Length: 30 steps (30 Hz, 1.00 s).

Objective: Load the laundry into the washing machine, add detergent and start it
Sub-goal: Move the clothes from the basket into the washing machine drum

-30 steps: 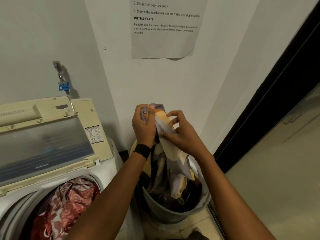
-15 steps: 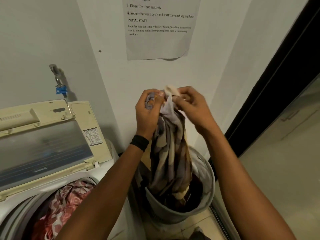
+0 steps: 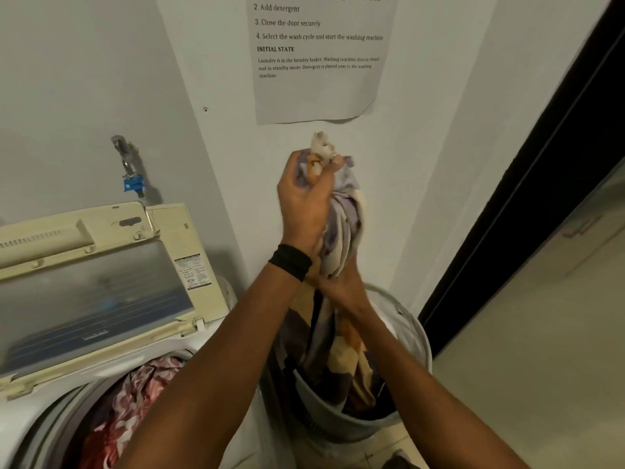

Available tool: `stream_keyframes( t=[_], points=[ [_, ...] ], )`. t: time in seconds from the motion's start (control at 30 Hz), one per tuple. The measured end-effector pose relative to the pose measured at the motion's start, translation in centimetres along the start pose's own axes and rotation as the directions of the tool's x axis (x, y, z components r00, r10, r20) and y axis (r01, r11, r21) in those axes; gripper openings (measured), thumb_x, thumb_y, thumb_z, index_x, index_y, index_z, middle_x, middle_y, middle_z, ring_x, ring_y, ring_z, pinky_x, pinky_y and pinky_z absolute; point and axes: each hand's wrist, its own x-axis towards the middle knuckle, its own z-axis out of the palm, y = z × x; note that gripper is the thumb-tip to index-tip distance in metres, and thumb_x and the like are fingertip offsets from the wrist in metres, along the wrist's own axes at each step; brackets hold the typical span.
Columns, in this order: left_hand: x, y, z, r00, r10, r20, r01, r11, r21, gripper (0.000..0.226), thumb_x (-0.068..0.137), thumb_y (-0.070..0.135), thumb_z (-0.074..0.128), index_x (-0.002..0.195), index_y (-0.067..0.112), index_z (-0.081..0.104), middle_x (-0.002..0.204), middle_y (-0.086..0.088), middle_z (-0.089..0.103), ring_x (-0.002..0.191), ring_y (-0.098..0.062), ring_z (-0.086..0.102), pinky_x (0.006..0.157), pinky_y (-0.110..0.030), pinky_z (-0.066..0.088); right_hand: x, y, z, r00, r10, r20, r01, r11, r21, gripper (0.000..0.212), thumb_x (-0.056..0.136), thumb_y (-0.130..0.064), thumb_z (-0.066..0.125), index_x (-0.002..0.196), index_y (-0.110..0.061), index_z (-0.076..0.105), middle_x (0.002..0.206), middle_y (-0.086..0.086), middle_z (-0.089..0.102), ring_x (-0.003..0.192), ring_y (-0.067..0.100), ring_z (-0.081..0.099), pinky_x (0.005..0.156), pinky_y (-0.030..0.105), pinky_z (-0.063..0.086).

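A long patterned cloth (image 3: 345,214) in grey, cream and orange hangs from my left hand (image 3: 304,198), which grips its top end high in front of the wall. My right hand (image 3: 341,282) clasps the same cloth lower down, just above the grey laundry basket (image 3: 411,333). The cloth's lower end still lies inside the basket with other dark laundry. To the left stands the top-loading washing machine (image 3: 209,343) with its lid (image 3: 98,292) raised. A red and white patterned garment (image 3: 135,397) lies in the drum.
A paper instruction sheet (image 3: 318,55) is stuck on the wall above my hands. A water tap with a blue fitting (image 3: 130,177) sits on the wall behind the machine. A dark door frame (image 3: 527,184) runs down the right side.
My left hand has lifted the cloth's top end higher. My right hand has slid down from the top to grip the cloth lower, near the basket. More cloth is out of the basket.
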Motion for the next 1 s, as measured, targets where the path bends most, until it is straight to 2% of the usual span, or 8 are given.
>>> stream_keyframes(
  t=[0.1,0.23,0.37,0.47,0.57,0.7,0.83,1.0],
  points=[
    [-0.8,1.1,1.9,0.996,-0.084,0.031,0.088,0.976,-0.201,0.014,0.092,0.001,0.072,0.103,0.002,0.063,0.110,-0.027,0.073,0.103,-0.037,0.072,0.096,-0.049,0.056,-0.7,5.4,2.9,0.947,0.250,0.201,-0.252,0.968,-0.014,0.107,0.050,-0.068,0.093,0.142,-0.037,0.048,0.130,-0.004,0.067,0.119,0.019,0.066,0.098,0.046,0.056],
    [1.0,2.7,1.8,0.999,-0.010,-0.051,-0.003,0.969,-0.246,0.013,0.088,0.004,0.073,0.098,0.009,0.066,0.103,-0.017,0.074,0.097,-0.032,0.070,0.094,-0.046,0.055,-1.0,4.8,0.6,0.968,0.190,0.163,-0.171,0.978,-0.123,0.022,0.080,-0.011,0.082,0.100,-0.016,0.076,0.095,-0.005,0.077,0.089,0.004,0.072,0.088,0.040,0.061],
    [3.7,2.5,-1.6,0.941,0.316,-0.121,-0.295,0.941,0.164,0.017,0.088,0.007,0.075,0.099,0.006,0.063,0.098,-0.008,0.071,0.094,-0.019,0.070,0.092,-0.035,0.057,-1.1,3.7,-3.3,0.988,0.108,0.115,-0.086,0.979,-0.187,0.042,0.075,-0.031,0.077,0.115,-0.022,0.068,0.112,-0.006,0.072,0.093,-0.004,0.065,0.095,0.028,0.056],
    [4.5,-0.4,-5.0,0.895,0.445,0.043,-0.381,0.709,0.593,0.023,0.090,0.018,0.069,0.111,0.010,0.064,0.101,-0.002,0.067,0.094,-0.017,0.065,0.082,-0.033,0.054,-0.6,0.4,-5.9,0.999,-0.014,-0.033,0.008,0.986,-0.167,0.057,0.067,-0.050,0.078,0.115,-0.024,0.062,0.109,-0.012,0.070,0.093,-0.007,0.064,0.082,0.018,0.052],
    [3.4,-4.8,-7.6,0.914,0.322,0.246,-0.375,0.438,0.817,0.040,0.088,0.026,0.062,0.128,0.017,0.062,0.109,-0.007,0.061,0.101,-0.024,0.056,0.079,-0.038,0.050,1.0,-3.9,-8.1,0.988,-0.067,-0.137,0.065,0.998,-0.015,0.065,0.069,-0.032,0.083,0.123,-0.012,0.053,0.105,-0.006,0.069,0.090,-0.001,0.068,0.076,0.021,0.055],
    [0.2,-6.7,-6.7,0.921,0.113,0.374,-0.343,0.691,0.636,0.063,0.097,0.046,0.055,0.154,0.022,0.039,0.142,-0.004,0.051,0.133,-0.020,0.046,0.113,-0.037,0.039,3.4,-7.7,-8.2,0.973,-0.164,-0.162,0.176,0.983,0.060,0.058,0.080,0.005,0.077,0.128,-0.012,0.047,0.114,0.009,0.067,0.096,0.009,0.070,0.081,0.029,0.058],
    [-1.7,-7.5,-6.0,0.843,-0.066,0.534,-0.326,0.726,0.605,0.118,0.078,0.066,0.076,0.164,0.031,0.004,0.170,0.007,0.011,0.158,-0.017,0.009,0.128,-0.046,0.015,3.7,-9.2,-7.5,0.992,-0.119,0.046,0.118,0.993,0.029,0.061,0.077,-0.012,0.083,0.125,-0.027,0.051,0.111,0.002,0.069,0.097,0.011,0.072,0.082,0.039,0.062],
    [-1.2,-7.9,-6.9,0.933,0.071,0.354,-0.272,0.782,0.560,0.090,0.081,0.053,0.072,0.153,0.013,0.038,0.147,-0.008,0.048,0.133,-0.016,0.051,0.109,-0.022,0.045,3.6,-10.0,-7.5,0.947,-0.212,0.242,0.250,0.958,-0.137,0.085,0.078,-0.016,0.085,0.149,-0.024,0.039,0.135,-0.002,0.055,0.117,0.007,0.060,0.091,0.024,0.054]
  ],
)
